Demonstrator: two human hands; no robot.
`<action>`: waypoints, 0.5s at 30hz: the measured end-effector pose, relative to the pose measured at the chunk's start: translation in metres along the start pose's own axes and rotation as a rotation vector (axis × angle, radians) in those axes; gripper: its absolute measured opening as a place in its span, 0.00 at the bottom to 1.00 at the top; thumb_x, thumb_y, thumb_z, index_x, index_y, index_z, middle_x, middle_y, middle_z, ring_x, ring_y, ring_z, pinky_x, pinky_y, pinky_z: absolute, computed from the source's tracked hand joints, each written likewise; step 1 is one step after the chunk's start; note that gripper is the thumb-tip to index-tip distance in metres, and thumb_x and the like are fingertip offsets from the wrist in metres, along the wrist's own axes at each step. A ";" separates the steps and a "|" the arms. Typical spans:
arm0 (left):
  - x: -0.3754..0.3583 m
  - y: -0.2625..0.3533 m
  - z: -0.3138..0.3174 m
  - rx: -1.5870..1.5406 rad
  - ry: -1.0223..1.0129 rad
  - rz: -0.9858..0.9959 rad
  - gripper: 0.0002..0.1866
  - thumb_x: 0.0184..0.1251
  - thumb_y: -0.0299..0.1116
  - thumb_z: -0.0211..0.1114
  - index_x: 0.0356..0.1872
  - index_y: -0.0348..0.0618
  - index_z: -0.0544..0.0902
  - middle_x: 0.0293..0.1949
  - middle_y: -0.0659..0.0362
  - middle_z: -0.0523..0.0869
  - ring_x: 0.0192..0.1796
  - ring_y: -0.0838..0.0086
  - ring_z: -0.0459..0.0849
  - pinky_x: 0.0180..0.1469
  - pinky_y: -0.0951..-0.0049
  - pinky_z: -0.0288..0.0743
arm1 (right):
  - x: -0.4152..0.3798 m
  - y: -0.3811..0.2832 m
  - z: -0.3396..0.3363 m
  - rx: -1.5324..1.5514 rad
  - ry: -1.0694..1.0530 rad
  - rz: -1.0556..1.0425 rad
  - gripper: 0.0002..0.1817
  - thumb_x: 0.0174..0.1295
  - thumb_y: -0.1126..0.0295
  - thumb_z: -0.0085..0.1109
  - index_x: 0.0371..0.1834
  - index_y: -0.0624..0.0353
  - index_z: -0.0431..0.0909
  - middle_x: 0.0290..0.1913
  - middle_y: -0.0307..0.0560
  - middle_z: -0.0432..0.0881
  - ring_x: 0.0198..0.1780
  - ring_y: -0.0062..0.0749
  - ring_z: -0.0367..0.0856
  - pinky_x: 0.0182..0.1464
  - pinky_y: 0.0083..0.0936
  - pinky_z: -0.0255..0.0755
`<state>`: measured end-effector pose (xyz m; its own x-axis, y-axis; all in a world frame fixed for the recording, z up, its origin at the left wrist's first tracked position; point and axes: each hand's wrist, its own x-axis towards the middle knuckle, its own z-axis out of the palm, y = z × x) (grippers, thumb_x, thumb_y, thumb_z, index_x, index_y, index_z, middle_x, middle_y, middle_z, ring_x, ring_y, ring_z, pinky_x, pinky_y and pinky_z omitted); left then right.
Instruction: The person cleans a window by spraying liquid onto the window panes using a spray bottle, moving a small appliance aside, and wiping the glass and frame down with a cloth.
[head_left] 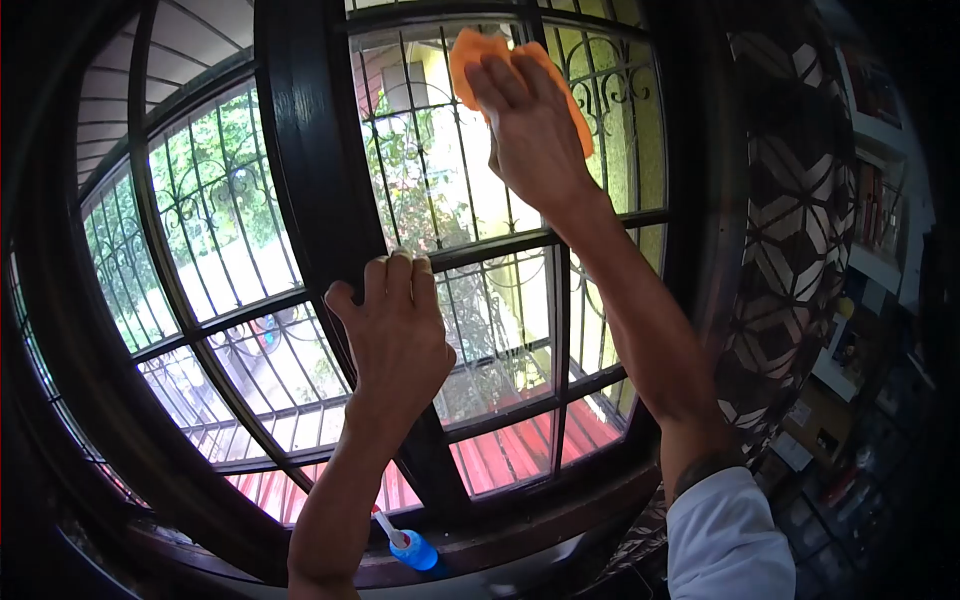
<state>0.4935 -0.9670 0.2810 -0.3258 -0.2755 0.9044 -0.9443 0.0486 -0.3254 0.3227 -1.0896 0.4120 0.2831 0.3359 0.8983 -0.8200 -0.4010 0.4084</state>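
Observation:
My right hand (530,130) presses an orange cloth (468,62) against the upper pane of a dark-framed window (318,140), near a vertical bar. Cloth shows above the fingers and along the hand's right side. Lower and to the left, my left hand (393,310) rests with bent fingertips on the horizontal bar and the frame beside it; its fingers look slightly apart and hold nothing visible. Below it, a spray bottle with blue liquid (415,550) stands tilted in the view on the window sill (500,538).
Metal grilles (240,180) lie beyond the glass, with plants and a red surface outside. A patterned curtain (790,220) hangs right of the window. Shelves with books (875,205) are at the far right, with various items below them.

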 end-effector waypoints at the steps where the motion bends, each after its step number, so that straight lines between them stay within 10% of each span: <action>1: 0.001 0.001 -0.002 -0.005 0.000 0.002 0.30 0.40 0.19 0.62 0.54 0.33 0.79 0.55 0.50 0.79 0.57 0.60 0.75 0.54 0.50 0.59 | -0.014 -0.008 -0.012 0.102 -0.075 0.015 0.38 0.42 0.85 0.67 0.64 0.64 0.72 0.63 0.54 0.75 0.67 0.55 0.69 0.70 0.43 0.65; 7: -0.001 0.002 0.001 -0.012 0.008 -0.014 0.31 0.39 0.19 0.63 0.54 0.33 0.79 0.54 0.51 0.78 0.57 0.60 0.75 0.54 0.50 0.59 | -0.094 -0.038 -0.063 0.440 -0.309 0.010 0.34 0.42 0.90 0.62 0.60 0.62 0.79 0.63 0.52 0.79 0.67 0.54 0.72 0.70 0.40 0.71; 15: -0.001 0.003 0.001 0.000 -0.013 -0.018 0.31 0.40 0.20 0.64 0.55 0.33 0.79 0.55 0.51 0.78 0.58 0.60 0.74 0.54 0.49 0.59 | 0.030 0.002 -0.005 0.279 0.044 -0.106 0.30 0.46 0.88 0.62 0.57 0.57 0.79 0.60 0.45 0.80 0.66 0.52 0.72 0.68 0.40 0.71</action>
<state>0.4913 -0.9675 0.2793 -0.3080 -0.2890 0.9064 -0.9501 0.0433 -0.3091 0.3273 -1.0758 0.4384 0.3327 0.4228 0.8429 -0.6170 -0.5784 0.5337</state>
